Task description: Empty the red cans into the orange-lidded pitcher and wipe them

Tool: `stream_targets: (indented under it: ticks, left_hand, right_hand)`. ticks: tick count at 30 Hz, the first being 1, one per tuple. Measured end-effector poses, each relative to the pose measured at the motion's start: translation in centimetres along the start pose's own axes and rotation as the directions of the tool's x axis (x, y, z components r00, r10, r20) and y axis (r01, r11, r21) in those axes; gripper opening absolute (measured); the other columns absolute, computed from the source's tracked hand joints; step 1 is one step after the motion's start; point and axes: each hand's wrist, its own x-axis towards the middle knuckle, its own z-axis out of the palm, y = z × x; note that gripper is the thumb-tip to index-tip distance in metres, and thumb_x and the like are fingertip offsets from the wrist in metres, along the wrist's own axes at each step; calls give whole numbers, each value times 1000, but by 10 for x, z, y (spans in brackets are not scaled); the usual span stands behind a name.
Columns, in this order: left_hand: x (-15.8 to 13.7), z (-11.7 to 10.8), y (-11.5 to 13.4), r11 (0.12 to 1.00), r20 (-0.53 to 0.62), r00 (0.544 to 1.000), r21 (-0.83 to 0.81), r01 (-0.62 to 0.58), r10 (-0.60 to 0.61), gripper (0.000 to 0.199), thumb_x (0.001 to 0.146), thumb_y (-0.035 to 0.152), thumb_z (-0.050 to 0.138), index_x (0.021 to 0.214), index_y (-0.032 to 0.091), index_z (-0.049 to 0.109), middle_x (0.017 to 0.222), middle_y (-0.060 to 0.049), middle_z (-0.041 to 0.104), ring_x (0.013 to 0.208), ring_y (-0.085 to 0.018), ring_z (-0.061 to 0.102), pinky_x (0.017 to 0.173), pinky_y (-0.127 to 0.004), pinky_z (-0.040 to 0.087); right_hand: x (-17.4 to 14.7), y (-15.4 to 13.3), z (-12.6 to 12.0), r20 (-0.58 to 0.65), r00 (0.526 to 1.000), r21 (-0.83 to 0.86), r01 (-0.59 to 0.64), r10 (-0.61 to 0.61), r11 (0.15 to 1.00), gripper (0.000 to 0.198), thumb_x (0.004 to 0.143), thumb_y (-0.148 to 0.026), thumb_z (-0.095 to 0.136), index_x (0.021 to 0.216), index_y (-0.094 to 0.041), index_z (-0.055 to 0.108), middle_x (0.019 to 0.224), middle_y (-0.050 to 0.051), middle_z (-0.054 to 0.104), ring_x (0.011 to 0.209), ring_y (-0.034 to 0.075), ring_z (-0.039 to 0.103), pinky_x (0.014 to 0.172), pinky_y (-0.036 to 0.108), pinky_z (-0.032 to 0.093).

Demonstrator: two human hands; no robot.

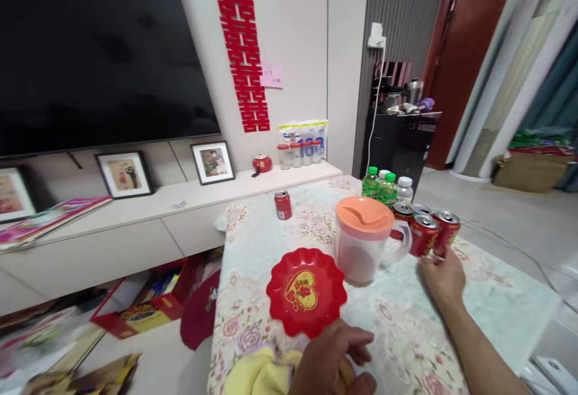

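Observation:
My right hand (445,277) has its fingers against the lower part of a red drink can (446,231), seemingly gripping it. Beside it stand another red can (423,235) and more cans, partly hidden. My left hand (334,356) is at the near edge of the table, fingers apart, over a crumpled yellow cloth (259,374). Just beyond it lies a red scalloped plate (323,311) with a gold heart print. A clear plastic pitcher (356,256) with an orange lid stands between the plate and the cans. One more red can (283,205) stands alone farther back.
Green-capped bottles (387,189) and a white-capped bottle (404,190) stand behind the cans. A floral tablecloth (246,304) covers the table. Beyond is a white cabinet (180,202) with picture frames, glass jars (295,155) and a red pot (262,163). An open red box (149,304) lies at left.

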Motion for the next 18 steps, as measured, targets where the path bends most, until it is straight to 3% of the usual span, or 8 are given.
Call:
stream_targets:
  ticks: [3, 6, 7, 9, 12, 15, 18]
  left_hand:
    - [13, -30, 30, 995, 14, 996, 45, -86, 86, 51, 85, 18, 74, 135, 29, 72, 113, -8, 79, 98, -23, 76, 90, -35, 61]
    - [40, -70, 41, 988, -151, 986, 131, 87, -67, 35, 91, 18, 67, 124, 26, 77, 111, -7, 77, 103, -23, 74, 97, -37, 60]
    - [51, -83, 37, 973, -256, 953, 125, 196, -159, 31, 92, 19, 66, 120, 23, 77, 107, -7, 77, 100, -23, 74, 94, -37, 62]
    - [77, -111, 19, 917, -453, 841, 113, 383, -296, 29, 93, 18, 66, 120, 19, 75, 110, -8, 77, 98, -22, 75, 93, -37, 63]
    - [113, -148, -25, 855, -588, 734, 132, 501, -339, 36, 90, 14, 76, 126, 14, 70, 126, -13, 72, 101, -23, 74, 99, -44, 62]
    - [140, -174, -67, 799, -665, 649, 130, 587, -369, 37, 102, 36, 73, 134, 18, 67, 136, -11, 70, 115, -27, 72, 98, -50, 63]
    - [162, -189, -97, 789, -716, 600, 114, 604, -357, 41, 103, 39, 72, 138, 19, 65, 141, -12, 68, 120, -29, 71, 100, -52, 63]
  right_hand:
    - [-2, -1, -10, -1, 990, 64, -142, 143, 988, 53, 71, -41, 59, 113, -12, 71, 91, 16, 75, 88, 37, 70, 83, 48, 51]
    - [-9, -4, -21, 13, 968, 104, -249, 249, 963, 42, 73, -51, 59, 98, -19, 72, 76, 11, 72, 82, 37, 71, 84, 49, 53]
    - [-11, -6, -23, 25, 963, 107, -269, 268, 957, 37, 74, -53, 59, 90, -22, 71, 71, 9, 70, 80, 37, 71, 84, 50, 53]
    - [-16, -9, -27, 63, 959, 106, -283, 278, 953, 32, 74, -58, 59, 78, -27, 66, 64, 8, 68, 78, 37, 71, 82, 49, 52]
    - [-19, -15, -29, 113, 958, 95, -275, 264, 957, 31, 74, -62, 58, 72, -31, 63, 61, 7, 69, 78, 38, 70, 80, 48, 50]
    - [-19, -19, -29, 140, 956, 65, -268, 257, 961, 30, 72, -63, 57, 70, -34, 63, 62, 8, 69, 79, 39, 69, 78, 49, 48]
    - [-19, -21, -30, 176, 954, 45, -255, 243, 966, 34, 72, -67, 57, 69, -34, 63, 63, 7, 70, 77, 38, 68, 76, 48, 47]
